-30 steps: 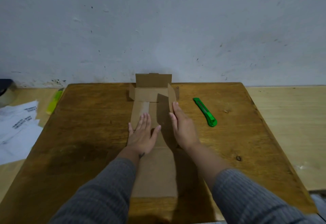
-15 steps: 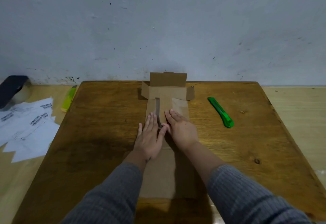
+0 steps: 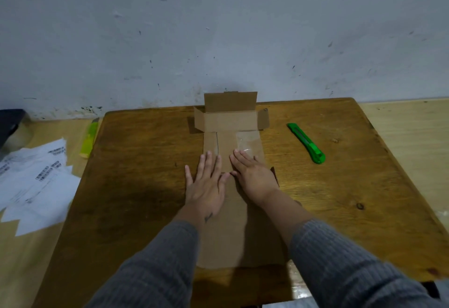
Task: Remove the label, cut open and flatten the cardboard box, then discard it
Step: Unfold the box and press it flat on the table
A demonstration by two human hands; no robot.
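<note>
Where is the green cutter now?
The green cutter lies on the wooden table, right of the cardboard box, beyond the right hand.

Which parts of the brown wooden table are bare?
Bare: the brown wooden table left of the flattened cardboard box, and right beyond the green utility knife. Crowded: the middle, where left hand and right hand press cardboard.

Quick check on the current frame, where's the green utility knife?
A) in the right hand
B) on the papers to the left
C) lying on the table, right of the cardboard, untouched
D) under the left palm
C: the green utility knife lies on the wooden table to the right of the cardboard box, while the left hand and right hand both press flat on the cardboard, holding nothing.
</note>
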